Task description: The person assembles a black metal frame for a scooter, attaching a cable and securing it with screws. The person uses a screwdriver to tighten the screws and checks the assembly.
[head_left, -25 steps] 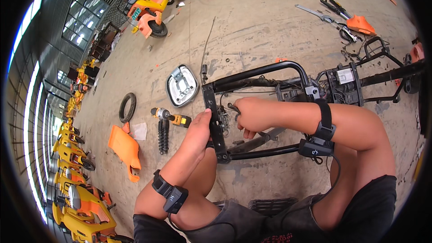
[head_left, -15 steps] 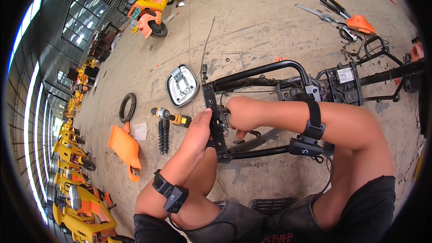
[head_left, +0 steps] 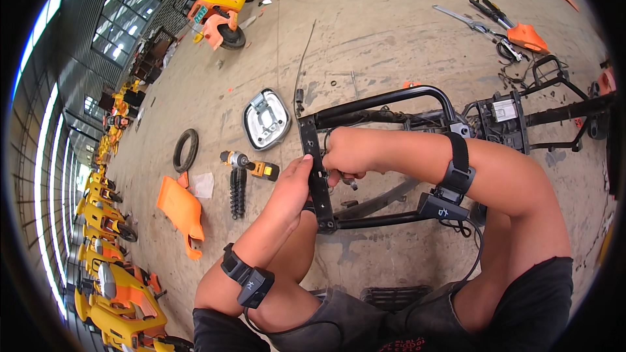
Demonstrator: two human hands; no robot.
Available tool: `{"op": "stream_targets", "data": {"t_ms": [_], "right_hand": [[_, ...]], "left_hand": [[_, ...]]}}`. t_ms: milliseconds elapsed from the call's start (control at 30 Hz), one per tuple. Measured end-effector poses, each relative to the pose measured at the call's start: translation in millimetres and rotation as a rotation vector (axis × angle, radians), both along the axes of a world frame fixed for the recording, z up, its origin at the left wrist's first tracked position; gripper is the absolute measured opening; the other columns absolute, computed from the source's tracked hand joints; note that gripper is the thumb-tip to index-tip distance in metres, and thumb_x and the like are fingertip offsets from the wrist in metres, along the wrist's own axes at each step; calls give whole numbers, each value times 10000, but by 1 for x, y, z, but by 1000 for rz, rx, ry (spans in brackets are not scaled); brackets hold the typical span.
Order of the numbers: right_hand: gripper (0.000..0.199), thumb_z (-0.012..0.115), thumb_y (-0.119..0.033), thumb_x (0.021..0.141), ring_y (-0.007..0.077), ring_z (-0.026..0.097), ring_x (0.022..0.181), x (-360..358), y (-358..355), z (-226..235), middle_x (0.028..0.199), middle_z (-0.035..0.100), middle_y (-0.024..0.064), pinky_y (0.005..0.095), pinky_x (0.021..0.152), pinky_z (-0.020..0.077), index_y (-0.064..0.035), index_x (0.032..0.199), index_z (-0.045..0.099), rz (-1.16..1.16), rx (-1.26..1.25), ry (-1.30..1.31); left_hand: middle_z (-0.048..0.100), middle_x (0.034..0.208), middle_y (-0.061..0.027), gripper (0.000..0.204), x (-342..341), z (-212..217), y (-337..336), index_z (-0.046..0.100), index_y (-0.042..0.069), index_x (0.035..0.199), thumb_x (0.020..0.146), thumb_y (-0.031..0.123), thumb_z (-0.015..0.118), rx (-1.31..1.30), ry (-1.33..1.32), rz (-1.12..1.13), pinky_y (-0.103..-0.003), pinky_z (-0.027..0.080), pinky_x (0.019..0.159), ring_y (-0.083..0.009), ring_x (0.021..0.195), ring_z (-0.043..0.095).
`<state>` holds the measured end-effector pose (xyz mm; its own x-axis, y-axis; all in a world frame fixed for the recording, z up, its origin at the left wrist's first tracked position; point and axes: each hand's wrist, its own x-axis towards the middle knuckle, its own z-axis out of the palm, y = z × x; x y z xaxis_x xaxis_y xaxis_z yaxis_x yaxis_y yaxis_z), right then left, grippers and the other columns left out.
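The frame looks mostly stripped, its box still on, left hand touching its left end, right hand between its rails (whether either grips, I cannot tell).

We see white characters on both black arm boxes, red print on the dark shirt, a green plate on an orange-yellow scooter, and a white label, too small to read.

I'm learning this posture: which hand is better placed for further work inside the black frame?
Probably the right hand: it sits within the frame's outline, while the left hand is against the crossbar's outer side.
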<state>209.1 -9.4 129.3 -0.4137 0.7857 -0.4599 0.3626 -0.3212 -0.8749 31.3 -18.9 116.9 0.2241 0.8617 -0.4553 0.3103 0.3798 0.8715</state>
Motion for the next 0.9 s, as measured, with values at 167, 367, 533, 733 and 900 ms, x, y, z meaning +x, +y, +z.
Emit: {"op": "stream_targets", "data": {"t_ms": [167, 367, 533, 733, 900], "right_hand": [[239, 520, -111, 894, 137, 486, 478, -1, 6, -12, 709, 669, 110, 311, 414, 371, 40, 755, 642, -23, -40, 19], [217, 508, -102, 911, 146, 490, 474, -7, 6, -27, 723, 641, 114, 308, 412, 360, 45, 786, 606, -140, -116, 113], [303, 464, -100, 899, 210, 546, 466, -18, -14, -40, 606, 599, 119, 398, 437, 417, 32, 688, 637, -229, 37, 210], [207, 450, -139, 996, 147, 559, 522, -17, -22, -44, 785, 648, 75, 307, 483, 464, 40, 945, 543, -94, 156, 165], [354, 495, -158, 976, 239, 635, 580, -7, -31, -39, 745, 641, 150, 381, 567, 517, 114, 1200, 460, -27, 156, 184]], "left_hand": [[630, 792, 28, 304, 3, 3, -1, 605, 111, 1018, 1055, 311, 379, -9, 5, 22, -240, 371, 585, -69, 630, 508], [627, 780, 24, 310, 3, 2, -1, 603, 108, 981, 1048, 329, 397, 1, 30, 39, -236, 384, 581, -76, 621, 518], [624, 744, 3, 312, 4, 5, -2, 584, 90, 989, 1050, 322, 385, -16, -6, 10, -241, 399, 568, -88, 621, 544], [638, 775, -30, 320, 5, 8, -2, 548, 55, 1081, 1059, 307, 352, -18, -19, -22, -241, 444, 570, -107, 653, 594], [630, 819, -23, 325, 7, 9, -3, 554, 50, 1098, 1054, 314, 370, 8, 19, 1, -240, 454, 572, -102, 654, 589]]}}
